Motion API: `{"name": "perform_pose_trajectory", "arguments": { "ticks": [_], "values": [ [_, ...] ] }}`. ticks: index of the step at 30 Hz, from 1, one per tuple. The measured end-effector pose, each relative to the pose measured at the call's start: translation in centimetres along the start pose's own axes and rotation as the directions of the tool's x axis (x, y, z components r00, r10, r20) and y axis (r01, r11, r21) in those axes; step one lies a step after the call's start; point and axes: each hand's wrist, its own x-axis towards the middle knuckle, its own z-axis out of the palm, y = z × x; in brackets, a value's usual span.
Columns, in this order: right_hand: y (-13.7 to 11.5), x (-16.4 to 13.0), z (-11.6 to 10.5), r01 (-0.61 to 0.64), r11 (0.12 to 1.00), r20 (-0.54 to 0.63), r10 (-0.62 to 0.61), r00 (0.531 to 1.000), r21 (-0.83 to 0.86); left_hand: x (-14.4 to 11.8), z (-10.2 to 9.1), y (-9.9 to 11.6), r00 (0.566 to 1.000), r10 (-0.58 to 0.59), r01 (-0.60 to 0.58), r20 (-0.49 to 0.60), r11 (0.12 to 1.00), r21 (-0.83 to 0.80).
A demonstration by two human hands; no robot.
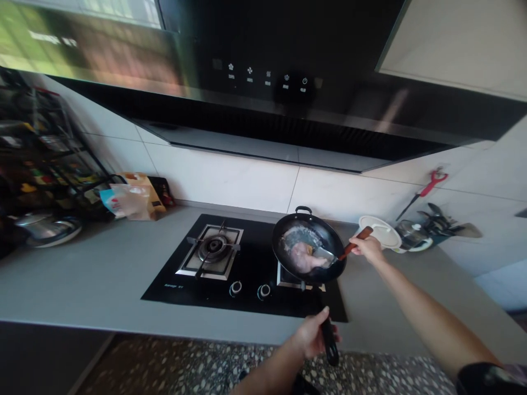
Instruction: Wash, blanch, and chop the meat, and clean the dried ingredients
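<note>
A black wok [331, 233] stands on the right burner of the black gas hob. My left hand [315, 334] is closed round its long black handle, at the counter's front edge. With my right hand [366, 249] I grip the brown wooden handle of a spatula [325, 256]. Its metal blade is down in the wok, against a pale pink piece of raw meat [303, 258], perhaps chicken. Whitish liquid or foam lies around the meat on the wok's bottom.
The left burner [213, 248] has a bare pan support. Overhead juts a black range hood [267, 104]. A white lid or plate [381, 233] and a utensil holder [436, 225] stand at right. Bags [138, 200], a lidded pot [37, 225] and a dark rack [53, 137] are at left.
</note>
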Motion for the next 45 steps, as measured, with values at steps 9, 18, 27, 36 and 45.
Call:
{"name": "perform_pose_trajectory", "arguments": {
  "ticks": [9, 18, 27, 36, 45],
  "values": [
    [-7.0, -2.5, 3.7, 0.133, 0.987, 0.097, -0.125, 0.987, -0.090, 1.5, 1.9, -0.5, 0.995, -0.092, 0.099, 0.036, 0.904, -0.417],
    [-10.6, -4.2, 5.1, 0.367, 0.830, 0.184, -0.318, 0.930, -0.421, 0.7, 1.9, -0.3, 0.994, -0.049, 0.085, 0.096, 0.905, -0.416],
    [-6.7, -3.7, -0.1, 0.941, 0.131, 0.704, -0.633, 0.322, -0.312, 1.7, 0.6, -0.6, 0.966, 0.122, -0.028, 0.229, 0.926, -0.377],
    [0.8, 1.6, -2.1, 0.983, 0.101, 0.655, -0.734, 0.179, -0.155, 0.4, 2.0, -1.1, 0.941, 0.290, -0.204, 0.173, 0.897, -0.392],
    [1.2, 0.3, -3.3, 0.979, 0.203, 0.584, -0.793, 0.173, -0.014, 0.0, 5.7, -3.4, 0.906, 0.399, -0.289, 0.144, 0.829, -0.480]
  ]
}}
